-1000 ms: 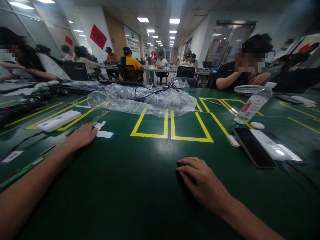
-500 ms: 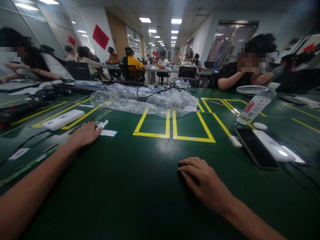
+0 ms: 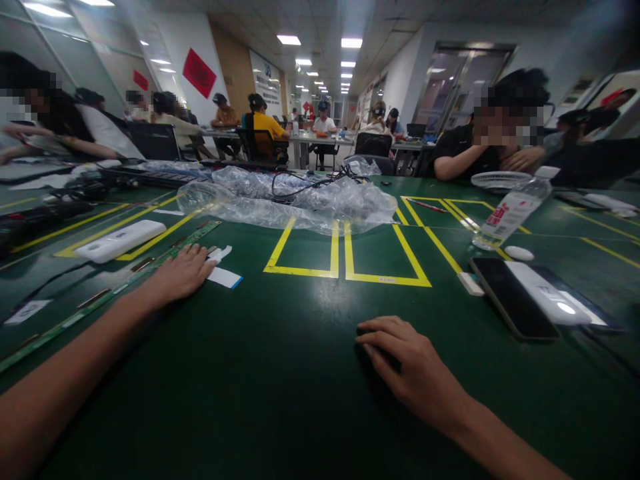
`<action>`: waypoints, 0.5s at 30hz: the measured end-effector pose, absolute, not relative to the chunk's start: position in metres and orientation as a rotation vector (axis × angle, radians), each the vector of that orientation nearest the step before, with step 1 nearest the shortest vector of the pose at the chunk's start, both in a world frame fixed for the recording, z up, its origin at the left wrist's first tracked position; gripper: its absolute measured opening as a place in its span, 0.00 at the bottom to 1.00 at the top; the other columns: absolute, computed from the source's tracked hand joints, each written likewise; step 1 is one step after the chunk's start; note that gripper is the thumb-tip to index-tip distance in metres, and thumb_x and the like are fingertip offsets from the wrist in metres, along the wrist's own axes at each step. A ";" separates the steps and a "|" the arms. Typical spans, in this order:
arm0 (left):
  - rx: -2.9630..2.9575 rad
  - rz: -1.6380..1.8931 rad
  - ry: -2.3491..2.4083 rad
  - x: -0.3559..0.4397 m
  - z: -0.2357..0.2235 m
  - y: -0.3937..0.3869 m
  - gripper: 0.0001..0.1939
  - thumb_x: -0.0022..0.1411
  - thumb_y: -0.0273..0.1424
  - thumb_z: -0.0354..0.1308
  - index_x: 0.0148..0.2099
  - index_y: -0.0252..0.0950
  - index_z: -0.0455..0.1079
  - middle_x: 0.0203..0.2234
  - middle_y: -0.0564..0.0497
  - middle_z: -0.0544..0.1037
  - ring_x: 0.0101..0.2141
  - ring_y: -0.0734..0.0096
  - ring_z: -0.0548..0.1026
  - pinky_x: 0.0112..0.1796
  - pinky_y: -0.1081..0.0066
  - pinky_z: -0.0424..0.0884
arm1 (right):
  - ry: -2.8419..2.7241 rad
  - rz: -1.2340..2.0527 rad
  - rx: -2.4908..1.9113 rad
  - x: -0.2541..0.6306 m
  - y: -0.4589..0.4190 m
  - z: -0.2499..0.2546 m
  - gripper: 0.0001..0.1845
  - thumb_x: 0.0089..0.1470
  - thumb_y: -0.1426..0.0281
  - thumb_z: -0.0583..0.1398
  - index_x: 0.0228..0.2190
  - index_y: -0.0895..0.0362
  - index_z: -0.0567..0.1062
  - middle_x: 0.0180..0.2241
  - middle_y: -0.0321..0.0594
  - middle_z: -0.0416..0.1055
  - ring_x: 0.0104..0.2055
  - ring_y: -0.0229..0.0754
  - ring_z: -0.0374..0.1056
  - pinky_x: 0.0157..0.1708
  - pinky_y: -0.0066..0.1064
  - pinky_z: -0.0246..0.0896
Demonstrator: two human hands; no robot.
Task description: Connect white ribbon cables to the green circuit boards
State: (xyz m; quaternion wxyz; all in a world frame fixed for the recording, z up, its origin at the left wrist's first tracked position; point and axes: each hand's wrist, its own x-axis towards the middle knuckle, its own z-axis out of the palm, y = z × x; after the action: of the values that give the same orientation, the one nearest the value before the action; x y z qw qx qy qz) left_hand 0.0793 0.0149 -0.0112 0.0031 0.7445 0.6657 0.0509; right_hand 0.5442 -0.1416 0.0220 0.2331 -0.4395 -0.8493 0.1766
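Observation:
My left hand [image 3: 180,273] lies palm down on the green table [image 3: 280,373], with its fingers pressed together on a white flat cable [image 3: 223,276] with a blue tip. This cable sticks out from under the fingertips. A long green circuit strip [image 3: 125,283] runs past the hand on its far side. My right hand [image 3: 405,363] rests nearer to me in the middle, fingers curled down over a small dark shape that I cannot make out.
Yellow taped rectangles [image 3: 345,270] lie ahead, with crumpled clear plastic and black cables [image 3: 310,197] behind them. On the right are a dark phone [image 3: 513,303], a white device [image 3: 543,293] and a tilted water bottle [image 3: 507,210]. A white device [image 3: 120,241] lies on the left. Other people sit around the tables.
My left hand has slid a little to the right and toward me, taking the white cable with it. My right hand has stayed put.

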 end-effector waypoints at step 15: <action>2.872 0.052 0.927 0.281 0.019 -0.122 0.32 0.71 0.45 0.46 0.72 0.44 0.43 0.69 0.46 0.46 0.67 0.54 0.47 0.63 0.50 0.50 | -2.433 0.388 -1.193 0.539 -0.147 0.019 0.20 0.61 0.74 0.55 0.53 0.48 0.72 0.54 0.42 0.69 0.55 0.49 0.62 0.53 0.47 0.61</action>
State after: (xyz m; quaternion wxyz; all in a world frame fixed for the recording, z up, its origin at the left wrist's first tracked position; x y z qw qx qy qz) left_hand 0.2812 -0.1216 0.0193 0.0614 0.9497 0.3066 0.0173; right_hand 0.5386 -0.1471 0.0191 0.2007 -0.4270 -0.8707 0.1387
